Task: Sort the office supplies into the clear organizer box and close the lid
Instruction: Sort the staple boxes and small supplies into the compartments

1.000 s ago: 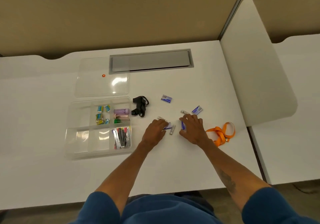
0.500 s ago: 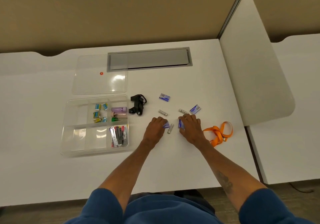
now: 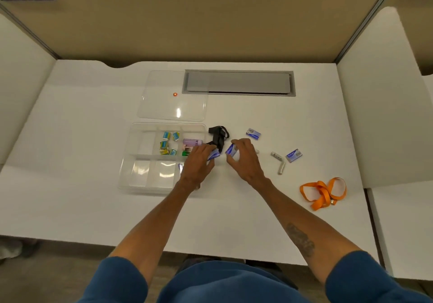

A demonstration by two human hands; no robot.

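my left hand (image 3: 198, 162) pinches a small blue box (image 3: 214, 154) over the right edge of the clear organizer box (image 3: 140, 157). my right hand (image 3: 243, 158) pinches another blue box (image 3: 230, 149) just beside my left hand. a black strap (image 3: 218, 135) lies just past my fingers. two more little blue boxes (image 3: 253, 133) and small silver tubes (image 3: 280, 162) sit to the right of my right hand. an orange strap (image 3: 323, 191) lies farther right. the clear lid (image 3: 173, 106) lies past the box, off.
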